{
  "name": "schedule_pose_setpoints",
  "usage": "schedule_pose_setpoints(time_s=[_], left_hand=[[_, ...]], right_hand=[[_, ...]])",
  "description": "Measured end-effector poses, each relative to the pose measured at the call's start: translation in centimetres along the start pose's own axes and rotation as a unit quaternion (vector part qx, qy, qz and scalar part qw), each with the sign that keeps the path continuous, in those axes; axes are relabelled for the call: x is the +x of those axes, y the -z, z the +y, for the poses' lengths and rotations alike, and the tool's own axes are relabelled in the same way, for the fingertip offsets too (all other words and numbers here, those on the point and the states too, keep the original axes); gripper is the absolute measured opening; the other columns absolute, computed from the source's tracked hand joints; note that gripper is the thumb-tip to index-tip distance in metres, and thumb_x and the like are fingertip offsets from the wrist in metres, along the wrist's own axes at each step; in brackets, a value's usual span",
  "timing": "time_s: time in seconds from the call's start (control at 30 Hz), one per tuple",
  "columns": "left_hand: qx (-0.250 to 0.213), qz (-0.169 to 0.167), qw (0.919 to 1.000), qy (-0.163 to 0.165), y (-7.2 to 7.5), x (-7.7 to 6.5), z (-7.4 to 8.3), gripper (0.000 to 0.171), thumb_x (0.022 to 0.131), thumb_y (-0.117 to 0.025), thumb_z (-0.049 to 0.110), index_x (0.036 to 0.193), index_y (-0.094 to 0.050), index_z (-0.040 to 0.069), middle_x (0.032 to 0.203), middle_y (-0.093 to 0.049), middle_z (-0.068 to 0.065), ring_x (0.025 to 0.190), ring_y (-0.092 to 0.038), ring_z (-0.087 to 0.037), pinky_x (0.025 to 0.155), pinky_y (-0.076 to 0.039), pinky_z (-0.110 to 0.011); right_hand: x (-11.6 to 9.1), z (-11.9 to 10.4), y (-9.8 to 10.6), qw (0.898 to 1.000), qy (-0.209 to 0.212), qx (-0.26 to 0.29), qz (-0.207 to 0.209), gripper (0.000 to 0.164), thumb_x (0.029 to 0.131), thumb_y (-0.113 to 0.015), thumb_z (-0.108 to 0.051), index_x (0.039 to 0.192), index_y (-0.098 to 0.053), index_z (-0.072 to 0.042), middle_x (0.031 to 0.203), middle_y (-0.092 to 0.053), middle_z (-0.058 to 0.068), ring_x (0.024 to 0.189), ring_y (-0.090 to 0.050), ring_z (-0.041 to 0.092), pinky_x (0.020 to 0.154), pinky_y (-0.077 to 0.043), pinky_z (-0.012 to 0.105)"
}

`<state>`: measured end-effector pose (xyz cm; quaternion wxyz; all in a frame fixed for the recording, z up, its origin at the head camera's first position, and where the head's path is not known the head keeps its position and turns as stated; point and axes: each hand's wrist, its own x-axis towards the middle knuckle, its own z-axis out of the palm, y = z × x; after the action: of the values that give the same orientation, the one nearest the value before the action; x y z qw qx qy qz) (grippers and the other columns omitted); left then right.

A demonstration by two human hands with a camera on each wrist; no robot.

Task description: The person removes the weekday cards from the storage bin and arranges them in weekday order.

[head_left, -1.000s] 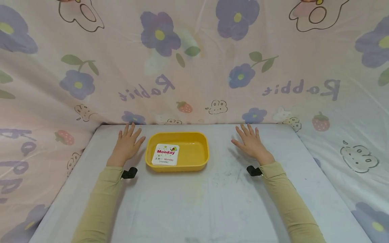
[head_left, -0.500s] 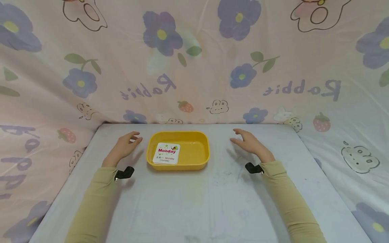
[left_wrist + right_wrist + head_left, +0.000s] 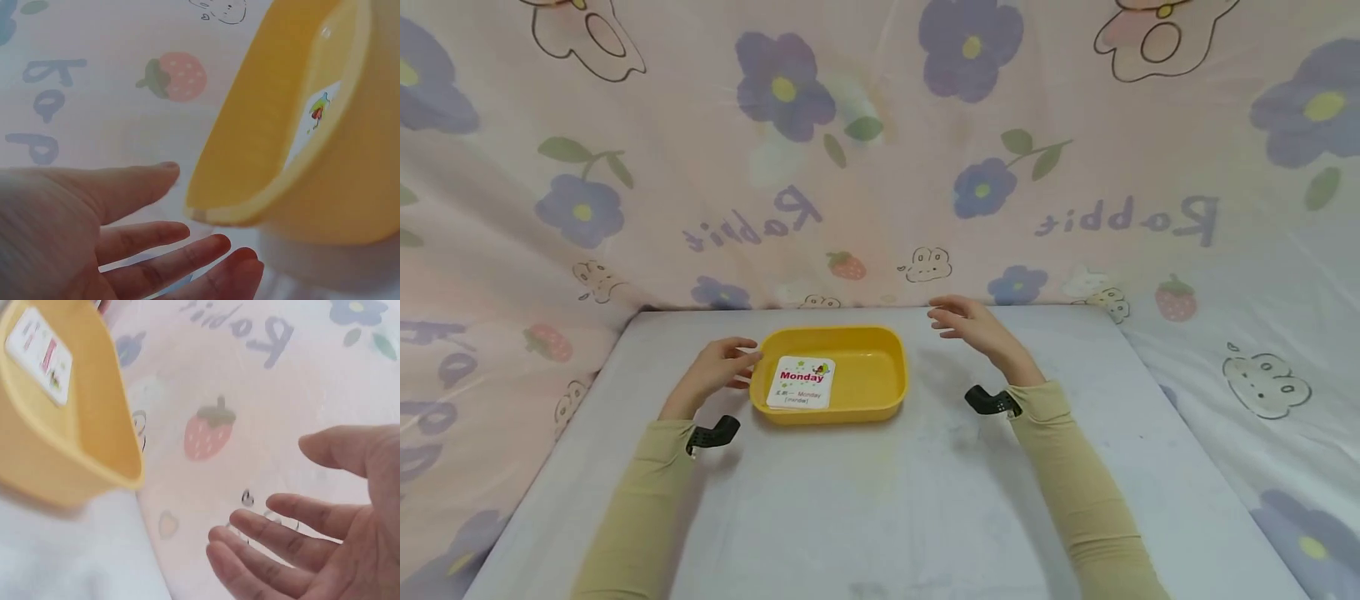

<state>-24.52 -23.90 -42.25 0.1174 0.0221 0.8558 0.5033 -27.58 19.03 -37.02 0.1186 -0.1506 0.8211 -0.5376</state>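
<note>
- Left hand (image 3: 713,372): loosely spread, just beside the left end of a yellow, rounded-rectangular plastic tray (image 3: 868,377).
- Right hand (image 3: 981,329): fingers parted, farther from the tray's right end.
- Tray: between them, long axis running left to right.

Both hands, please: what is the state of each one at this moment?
Left hand: open, holding nothing, close beside the yellow tray.
Right hand: open, holding nothing, apart from the yellow tray.
</note>
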Motion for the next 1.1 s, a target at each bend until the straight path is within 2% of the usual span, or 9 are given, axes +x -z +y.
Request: schedule_pose_setpoints(time_s=[0.23,0.47,0.6,0.77,0.97,1.1], left_hand=[[0.011,0.006,0.9999,-0.008,-0.5,0.4,0.2,0.050,0.096,-0.060,0.020,0.135,-0.043,-0.006,0.119,-0.053,-0.029,0.100,-0.059,-0.042,0.073,-0.055,-0.037],[0.036,0.022,0.9991,-0.003,-0.7,0.8,0.1,0.044,0.095,-0.060,0.013,0.131,-0.047,-0.007,0.113,-0.054,-0.026,0.088,-0.063,-0.034,0.067,-0.056,-0.033],[0.047,0.027,0.9985,-0.005,-0.8,1.0,0.5,0.041,0.095,-0.059,0.010,0.130,-0.048,-0.007,0.108,-0.054,-0.024,0.084,-0.063,-0.031,0.065,-0.056,-0.033],[0.057,0.030,0.9979,-0.003,-0.8,1.1,0.6,0.039,0.095,-0.059,0.009,0.129,-0.048,-0.007,0.106,-0.054,-0.024,0.077,-0.062,-0.027,0.065,-0.056,-0.034],[0.067,0.032,0.9972,-0.009,-1.0,1.4,0.3,0.038,0.094,-0.059,0.007,0.128,-0.049,-0.007,0.103,-0.055,-0.023,0.071,-0.063,-0.028,0.062,-0.056,-0.035],[0.067,0.033,0.9972,-0.007,-1.1,1.5,0.2,0.038,0.095,-0.058,0.008,0.128,-0.048,-0.006,0.102,-0.054,-0.022,0.075,-0.063,-0.033,0.063,-0.056,-0.034]], right_hand=[[1.0,-1.2,-3.4,0.996,0.012,0.080,-0.029,0.040,0.101,-0.049,-0.021,0.134,-0.046,0.001,0.130,-0.051,0.024,0.115,-0.054,0.037,0.092,-0.047,0.041],[2.1,-1.8,-6.5,0.993,0.003,0.098,-0.068,0.038,0.101,-0.050,-0.019,0.131,-0.048,0.002,0.127,-0.054,0.022,0.117,-0.052,0.042,0.092,-0.048,0.039],[3.1,-1.8,-7.7,0.989,-0.026,0.108,-0.097,0.039,0.100,-0.051,-0.020,0.131,-0.048,0.004,0.130,-0.050,0.025,0.117,-0.051,0.042,0.093,-0.047,0.040],[4.6,-1.6,-9.3,0.985,-0.070,0.095,-0.128,0.047,0.099,-0.052,-0.023,0.135,-0.044,0.007,0.133,-0.048,0.026,0.118,-0.051,0.040,0.093,-0.047,0.039],[6.0,-1.4,-11.0,0.982,-0.096,0.091,-0.134,0.047,0.098,-0.054,-0.023,0.132,-0.045,0.008,0.131,-0.048,0.028,0.119,-0.050,0.041,0.095,-0.045,0.042],[6.8,-1.2,-12.0,0.976,-0.123,0.122,-0.132,0.048,0.097,-0.054,-0.022,0.131,-0.043,0.010,0.131,-0.046,0.029,0.118,-0.050,0.041,0.096,-0.044,0.045]])
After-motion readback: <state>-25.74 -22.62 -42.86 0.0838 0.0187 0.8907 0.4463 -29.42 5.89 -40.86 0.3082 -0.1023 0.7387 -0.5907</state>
